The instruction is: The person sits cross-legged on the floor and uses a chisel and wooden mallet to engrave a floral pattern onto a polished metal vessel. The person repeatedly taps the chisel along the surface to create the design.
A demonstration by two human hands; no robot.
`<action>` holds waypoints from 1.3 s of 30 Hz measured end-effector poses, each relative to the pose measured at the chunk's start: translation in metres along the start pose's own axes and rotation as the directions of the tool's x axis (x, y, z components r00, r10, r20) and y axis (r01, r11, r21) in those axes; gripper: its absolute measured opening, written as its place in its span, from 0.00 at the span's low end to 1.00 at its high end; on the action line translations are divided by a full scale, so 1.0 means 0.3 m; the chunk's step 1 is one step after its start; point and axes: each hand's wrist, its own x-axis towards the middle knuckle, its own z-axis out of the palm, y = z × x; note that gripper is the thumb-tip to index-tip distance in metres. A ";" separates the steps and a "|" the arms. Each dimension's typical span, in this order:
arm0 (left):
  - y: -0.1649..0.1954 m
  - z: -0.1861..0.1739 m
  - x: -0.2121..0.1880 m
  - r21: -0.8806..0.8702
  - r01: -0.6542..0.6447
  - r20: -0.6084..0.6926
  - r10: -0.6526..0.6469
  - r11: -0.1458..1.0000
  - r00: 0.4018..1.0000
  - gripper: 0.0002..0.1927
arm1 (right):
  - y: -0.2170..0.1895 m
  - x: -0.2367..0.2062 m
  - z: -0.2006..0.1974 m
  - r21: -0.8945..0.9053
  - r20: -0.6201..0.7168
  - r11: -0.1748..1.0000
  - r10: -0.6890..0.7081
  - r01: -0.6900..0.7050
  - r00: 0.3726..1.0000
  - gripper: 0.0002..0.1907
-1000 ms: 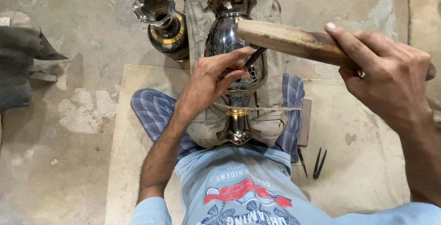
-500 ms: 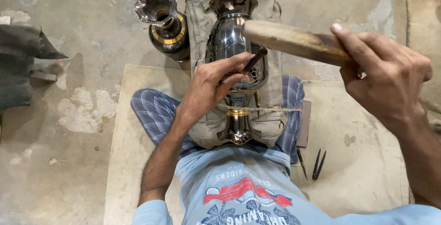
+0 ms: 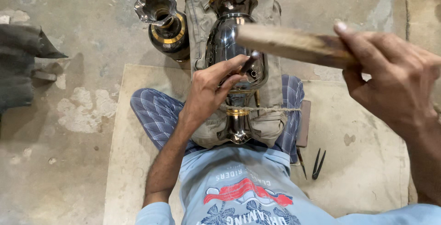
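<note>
A shiny dark metal vase with gold bands (image 3: 228,36) lies on a khaki cloth cushion (image 3: 197,32) across my lap, tied down with a string (image 3: 271,109). My left hand (image 3: 213,87) pinches a small dark chisel (image 3: 250,62) against the vase's belly. My right hand (image 3: 390,75) grips a thick wooden stick (image 3: 287,43), raised above the chisel's head. I sit cross-legged in blue checked trousers on a beige mat (image 3: 367,160).
A second dark vase with a fluted mouth (image 3: 163,18) stands upright on the concrete floor left of the cushion. Dark metal tools (image 3: 317,163) lie on the mat by my right knee. A dark cloth bundle (image 3: 20,68) sits at the far left.
My right hand has lifted the wooden stick up and closer to the camera. The left hand stays on the chisel at the vase.
</note>
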 end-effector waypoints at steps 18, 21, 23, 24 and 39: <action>-0.079 0.098 -0.061 0.040 0.030 -0.182 -0.022 0.999 0.983 0.22 | -0.051 0.116 -0.094 -0.172 0.311 0.983 -0.013 0.070 0.950 0.35; -0.075 0.100 -0.073 0.014 0.027 -0.204 -0.023 1.000 0.979 0.22 | -0.062 0.115 -0.118 -0.093 0.159 0.994 -0.037 0.052 0.987 0.34; -0.070 0.096 -0.077 0.001 0.028 -0.202 -0.027 1.000 0.979 0.22 | -0.071 0.132 -0.120 0.200 0.095 0.978 0.036 -0.055 0.995 0.33; -0.066 0.095 -0.079 -0.006 0.029 -0.200 -0.030 1.000 0.979 0.22 | -0.078 0.135 -0.131 0.181 0.104 0.982 0.026 -0.045 0.994 0.32; -0.043 0.118 -0.116 -0.172 0.028 -0.324 -0.084 0.985 0.942 0.22 | -0.122 0.189 -0.188 0.093 0.167 0.995 -0.036 0.021 0.985 0.32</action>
